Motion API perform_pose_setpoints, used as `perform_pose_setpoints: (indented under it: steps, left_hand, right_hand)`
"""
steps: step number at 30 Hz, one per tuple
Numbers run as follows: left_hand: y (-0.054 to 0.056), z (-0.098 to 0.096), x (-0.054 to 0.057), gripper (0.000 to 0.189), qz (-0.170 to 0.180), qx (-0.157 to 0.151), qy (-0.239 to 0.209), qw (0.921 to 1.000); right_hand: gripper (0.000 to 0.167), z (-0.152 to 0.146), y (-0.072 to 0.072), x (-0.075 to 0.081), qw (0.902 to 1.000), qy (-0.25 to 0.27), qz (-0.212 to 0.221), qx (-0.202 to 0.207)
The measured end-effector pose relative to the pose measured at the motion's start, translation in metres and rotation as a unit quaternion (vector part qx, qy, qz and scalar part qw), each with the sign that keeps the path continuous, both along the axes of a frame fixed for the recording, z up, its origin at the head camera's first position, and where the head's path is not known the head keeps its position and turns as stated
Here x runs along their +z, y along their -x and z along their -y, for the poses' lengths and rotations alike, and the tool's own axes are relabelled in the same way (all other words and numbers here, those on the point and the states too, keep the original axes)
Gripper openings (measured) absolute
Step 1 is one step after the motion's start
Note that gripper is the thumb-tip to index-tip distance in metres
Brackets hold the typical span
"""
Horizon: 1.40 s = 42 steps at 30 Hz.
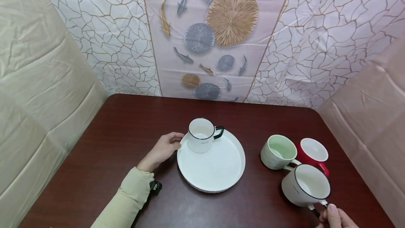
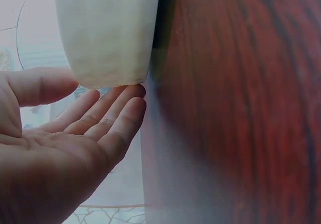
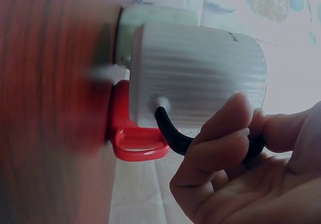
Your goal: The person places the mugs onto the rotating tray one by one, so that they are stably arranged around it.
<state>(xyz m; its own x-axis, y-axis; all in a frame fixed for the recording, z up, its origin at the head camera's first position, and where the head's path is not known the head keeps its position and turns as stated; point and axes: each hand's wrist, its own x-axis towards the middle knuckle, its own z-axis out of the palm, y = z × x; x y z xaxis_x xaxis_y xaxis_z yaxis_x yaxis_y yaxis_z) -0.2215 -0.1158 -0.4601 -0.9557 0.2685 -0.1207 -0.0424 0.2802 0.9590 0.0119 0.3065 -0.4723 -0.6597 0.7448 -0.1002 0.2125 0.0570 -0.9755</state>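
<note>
A round white tray [image 1: 212,171] lies on the table, and a white mug [image 1: 200,138] with a black rim and black handle stands at its back left. My left hand [image 1: 162,150] touches the tray's left edge, thumb on one side and straight fingers by its rim [image 2: 108,38]. With my right hand [image 1: 336,217] I pinch the black handle [image 3: 173,133] of a second white, black-rimmed mug [image 1: 305,185]. In the right wrist view that mug [image 3: 200,73] is held off the tabletop.
A pale green mug [image 1: 278,152] and a red mug [image 1: 313,152] with a white inside stand close behind the held mug. The dark wood table [image 1: 139,119] is bounded by patterned cloth [image 1: 120,38] behind and padded beige sides [image 1: 28,97].
</note>
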Motion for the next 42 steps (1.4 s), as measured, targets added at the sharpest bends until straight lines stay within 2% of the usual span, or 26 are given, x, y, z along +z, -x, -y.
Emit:
perform_pose_setpoints:
  steps: [9, 14, 21, 26, 29, 35, 38, 42]
  left_hand:
    - [-0.002, 0.0, 0.001, 0.038, 0.0, 0.007, 0.012, 0.9999]
    - [-0.002, 0.001, 0.001, 0.036, -0.003, 0.009, 0.013, 0.9999]
    - [-0.003, 0.003, 0.0, 0.035, -0.003, 0.007, 0.016, 0.9998]
    - [-0.002, 0.003, 0.0, 0.034, 0.002, 0.011, 0.022, 0.9997]
    - [-0.001, 0.003, 0.0, 0.034, 0.003, 0.012, 0.024, 0.9996]
    - [0.0, 0.003, 0.0, 0.034, 0.009, 0.013, 0.027, 0.9995]
    - [0.0, 0.004, 0.0, 0.034, 0.009, 0.011, 0.029, 0.9995]
    - [0.0, 0.004, 0.002, 0.034, 0.007, 0.004, 0.028, 0.9996]
  right_hand:
    - [0.058, 0.009, -0.001, 0.012, 0.999, -0.019, 0.033, 0.022]
    - [0.054, 0.013, 0.001, 0.016, 0.9981, -0.037, 0.026, 0.041]
    - [0.052, 0.019, 0.006, 0.027, 0.994, -0.031, 0.073, 0.075]
    - [0.05, 0.028, 0.013, 0.037, 0.9881, -0.084, 0.098, 0.083]
    - [0.047, 0.033, 0.016, 0.042, 0.983, -0.125, 0.076, 0.111]
    - [0.041, 0.046, 0.024, 0.05, 0.9711, -0.164, 0.021, 0.172]
    - [0.039, 0.055, 0.03, 0.055, 0.9663, -0.164, 0.002, 0.198]
    - [0.036, 0.066, 0.039, 0.061, 0.9588, -0.159, -0.002, 0.235]
